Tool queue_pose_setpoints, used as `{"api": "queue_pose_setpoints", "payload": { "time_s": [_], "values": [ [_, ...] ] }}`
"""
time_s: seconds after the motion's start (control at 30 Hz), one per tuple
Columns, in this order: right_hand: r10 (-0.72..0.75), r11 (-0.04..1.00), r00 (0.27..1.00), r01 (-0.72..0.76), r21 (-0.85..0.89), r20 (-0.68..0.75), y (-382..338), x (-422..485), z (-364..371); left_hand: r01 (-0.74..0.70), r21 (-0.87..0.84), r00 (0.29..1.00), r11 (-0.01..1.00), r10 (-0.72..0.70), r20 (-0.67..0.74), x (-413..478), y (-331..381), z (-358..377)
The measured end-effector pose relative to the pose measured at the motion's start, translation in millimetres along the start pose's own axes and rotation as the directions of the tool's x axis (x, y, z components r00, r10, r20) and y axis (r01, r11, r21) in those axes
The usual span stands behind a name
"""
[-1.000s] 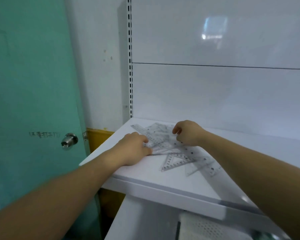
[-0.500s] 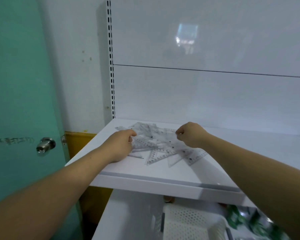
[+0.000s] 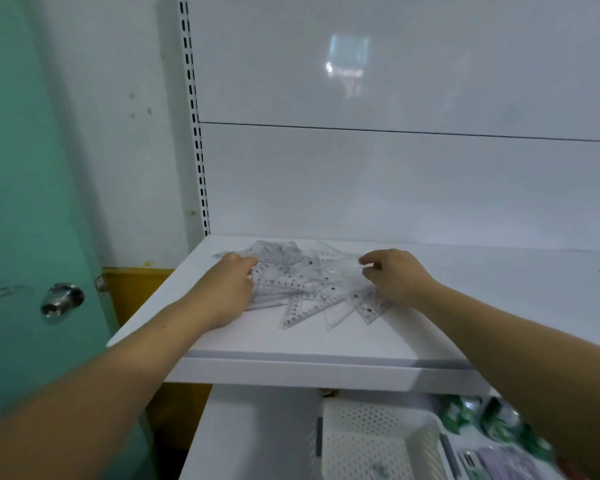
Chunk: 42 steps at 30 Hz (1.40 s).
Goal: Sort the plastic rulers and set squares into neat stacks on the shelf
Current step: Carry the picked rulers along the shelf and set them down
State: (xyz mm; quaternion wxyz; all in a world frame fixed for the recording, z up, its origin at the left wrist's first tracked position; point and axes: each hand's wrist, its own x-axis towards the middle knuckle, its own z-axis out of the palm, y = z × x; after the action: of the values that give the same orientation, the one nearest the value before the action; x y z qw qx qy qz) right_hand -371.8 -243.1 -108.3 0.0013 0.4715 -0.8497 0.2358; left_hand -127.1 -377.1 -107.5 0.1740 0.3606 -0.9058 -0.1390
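Clear plastic rulers and set squares are heaped on the white shelf between both hands. On the heap's left edge the left hand is laid, fingers loosely bent; a piece's edge is pinched by the curled right hand.

My left hand slid from the near left edge of the pile of rulers and set squares up along its left side, so my fingertips ended on the far left pieces instead of the near ones. My right hand shifted from the far middle of the pile towards its right side. Its tight fist loosened: forefinger and thumb came a little apart with a thin clear edge between them, though I could not tell whether they pinched it. My head dipped and turned, so the door knob slid leftward in view, and a white basket below the shelf appeared.
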Motion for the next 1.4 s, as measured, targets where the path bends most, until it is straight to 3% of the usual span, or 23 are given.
{"api": "queue_pose_setpoints", "payload": {
  "time_s": [0.23,0.47,0.73,0.97,1.17,1.3,1.4],
  "values": [
    [-0.007,1.000,1.000,0.008,0.016,-0.017,17.2,-17.0,-14.2,0.019,-0.073,1.000,0.997,-0.020,-0.023,-26.1,30.5,-0.8],
    [-0.012,1.000,0.998,0.012,0.002,-0.060,75.0,-60.7,-72.2,-0.030,-0.119,0.993,0.992,0.016,-0.119,-43.3,111.1,14.0],
    [0.087,0.996,0.987,-0.089,-0.008,-0.133,195.8,-136.0,-154.9,-0.062,-0.521,0.973,0.851,-0.064,-0.222,-46.2,248.5,69.4],
    [0.222,0.974,0.965,-0.227,-0.022,-0.143,293.1,-188.0,-198.5,0.036,-0.747,0.991,0.664,-0.122,-0.061,-37.6,358.3,131.1],
    [0.296,0.952,0.937,-0.305,-0.021,-0.185,358.6,-199.0,-219.1,0.082,-0.844,0.996,0.530,-0.070,0.053,-16.0,427.0,165.0],
    [0.336,0.938,0.918,-0.347,-0.014,-0.209,393.0,-181.9,-232.9,0.068,-0.854,0.994,0.516,0.035,0.100,11.0,463.4,188.0],
    [0.344,0.933,0.912,-0.358,-0.027,-0.225,420.3,-163.9,-240.3,-0.002,-0.817,0.990,0.577,0.118,0.081,32.8,488.8,202.6]
  ]
}}
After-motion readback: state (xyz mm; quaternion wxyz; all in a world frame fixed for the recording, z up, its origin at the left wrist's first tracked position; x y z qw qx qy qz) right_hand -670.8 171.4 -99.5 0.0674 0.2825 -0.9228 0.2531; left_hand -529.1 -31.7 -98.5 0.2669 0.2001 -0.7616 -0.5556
